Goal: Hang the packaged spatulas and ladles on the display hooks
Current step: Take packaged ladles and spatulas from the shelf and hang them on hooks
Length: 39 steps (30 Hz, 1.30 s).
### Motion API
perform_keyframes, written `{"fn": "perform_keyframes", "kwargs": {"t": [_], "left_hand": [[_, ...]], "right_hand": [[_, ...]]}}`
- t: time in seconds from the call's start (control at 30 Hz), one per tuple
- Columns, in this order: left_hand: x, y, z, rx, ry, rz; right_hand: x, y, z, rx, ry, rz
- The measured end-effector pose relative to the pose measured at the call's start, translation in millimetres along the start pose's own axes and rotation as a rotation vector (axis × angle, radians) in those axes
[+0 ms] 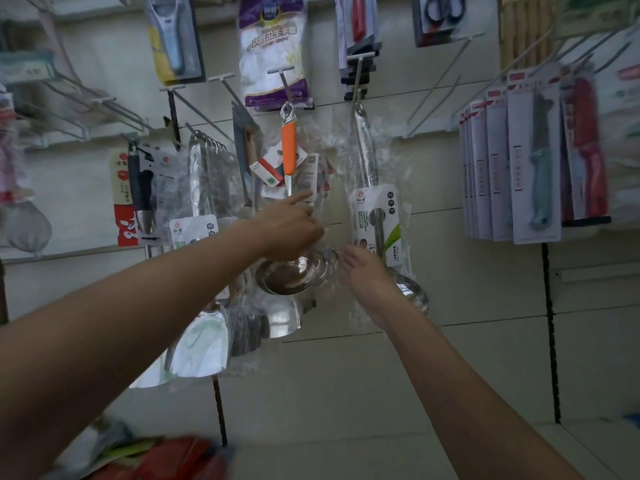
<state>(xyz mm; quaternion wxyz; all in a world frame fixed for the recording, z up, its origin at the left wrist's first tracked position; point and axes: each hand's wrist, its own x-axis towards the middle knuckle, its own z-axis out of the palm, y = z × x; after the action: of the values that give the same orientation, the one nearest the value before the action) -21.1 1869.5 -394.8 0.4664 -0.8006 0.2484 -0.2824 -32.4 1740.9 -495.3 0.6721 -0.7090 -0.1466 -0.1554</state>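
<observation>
Head view: an orange-handled ladle (289, 147) in clear wrap hangs from a T-ended hook (282, 77) at the middle of the wall, its steel bowl (287, 275) low behind the left hand. Just to its right a steel ladle (379, 216) in a clear bag hangs from the next hook (358, 69); its white card (375, 223) has a green swoosh and small print too blurred to read. To the left, a row of bagged steel spatulas (204, 188) hangs on a hook, their blades low.

Left hand (291, 226) is raised at the orange ladle's wrap, forefinger straight and pointing up-right against the labels there, the other fingers curled onto the plastic; whether they pinch it I cannot tell. Right hand (367, 271) reaches up with fingers loosely spread, touching the steel ladle's bag beside the card.

Above hangs a purple-and-white glove pack (273, 50) with Chinese writing. Carded knives (533, 168) hang at the right, and scissors (445, 12) top right.
</observation>
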Motion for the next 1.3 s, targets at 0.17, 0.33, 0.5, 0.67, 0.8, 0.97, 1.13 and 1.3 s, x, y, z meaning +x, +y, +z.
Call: {"fn": "perform_keyframes", "kwargs": {"t": [0.17, 0.33, 0.5, 0.67, 0.8, 0.97, 1.13, 1.3], "left_hand": [[10, 3, -4, 0.019, -0.157, -0.119], [16, 8, -3, 0.142, -0.142, 0.029], [18, 4, -13, 0.026, -0.261, 0.064], [18, 4, -19, 0.088, -0.257, 0.074], [26, 11, -16, 0.038, -0.299, 0.046], [46, 12, -14, 0.032, -0.477, 0.011], [52, 12, -10, 0.147, -0.380, 0.065], [47, 9, -13, 0.196, -0.341, 0.093]], "right_hand": [[4, 5, -12, 0.050, 0.030, -0.010], [3, 6, -17, 0.083, 0.017, -0.024], [2, 5, -19, 0.089, -0.009, -0.029], [2, 6, -15, 0.128, -0.007, -0.038], [2, 5, -17, 0.159, -0.046, -0.044], [5, 11, -22, 0.155, -0.125, -0.055], [10, 15, -17, 0.014, -0.158, -0.075], [13, 17, -22, -0.022, -0.158, -0.070]]}}
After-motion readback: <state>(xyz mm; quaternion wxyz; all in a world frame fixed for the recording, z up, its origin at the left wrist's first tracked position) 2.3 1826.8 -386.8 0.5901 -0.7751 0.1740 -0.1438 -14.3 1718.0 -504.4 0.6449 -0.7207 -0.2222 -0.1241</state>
